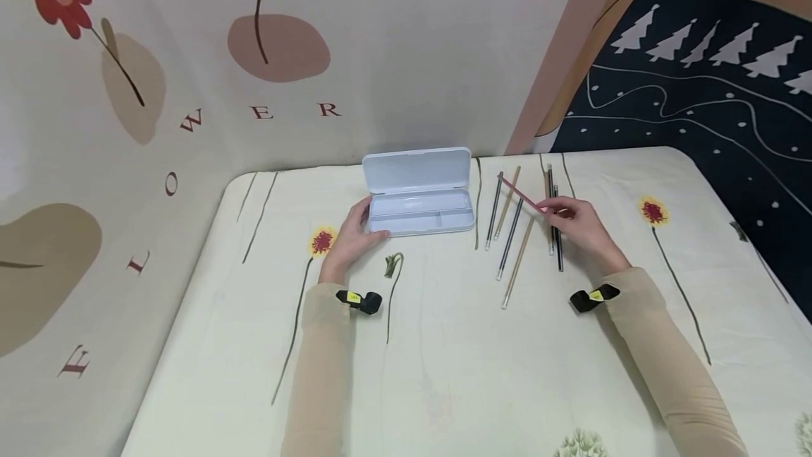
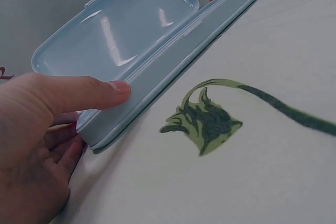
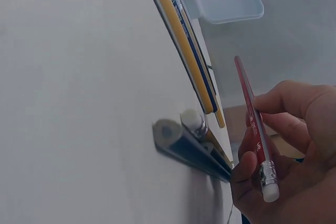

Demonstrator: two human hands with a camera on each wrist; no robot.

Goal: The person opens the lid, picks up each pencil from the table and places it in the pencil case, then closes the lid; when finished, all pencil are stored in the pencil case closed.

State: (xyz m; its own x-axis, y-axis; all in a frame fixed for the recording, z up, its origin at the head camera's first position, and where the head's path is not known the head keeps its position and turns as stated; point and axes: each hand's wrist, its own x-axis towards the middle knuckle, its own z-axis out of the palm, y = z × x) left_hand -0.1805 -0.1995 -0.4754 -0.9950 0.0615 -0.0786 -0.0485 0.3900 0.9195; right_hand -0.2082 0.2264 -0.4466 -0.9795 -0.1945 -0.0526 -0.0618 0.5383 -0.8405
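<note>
A pale blue pencil case [image 1: 404, 221] stands with its lid [image 1: 419, 171] raised at the back; its compartments look bare. My left hand [image 1: 352, 240] grips its left end, thumb across the front wall [image 2: 152, 85] and the other fingers round the end. My right hand [image 1: 582, 226] pinches a red pencil [image 3: 247, 85] between thumb and fingers. The white eraser [image 3: 270, 192] sits at the palm side, and the far end slants up toward the case. Under and beside this hand lie several dark and yellowish pencils, among them a dark pencil [image 1: 510, 238] and a yellowish one [image 1: 519, 263].
The table is covered by a pale cloth [image 1: 444, 372] with printed flowers and stems. Behind it hangs a light curtain [image 1: 412, 55] with letters, and on the right a dark cloth [image 1: 698, 125] with white trees. Each wrist wears a small black camera [image 1: 360, 300].
</note>
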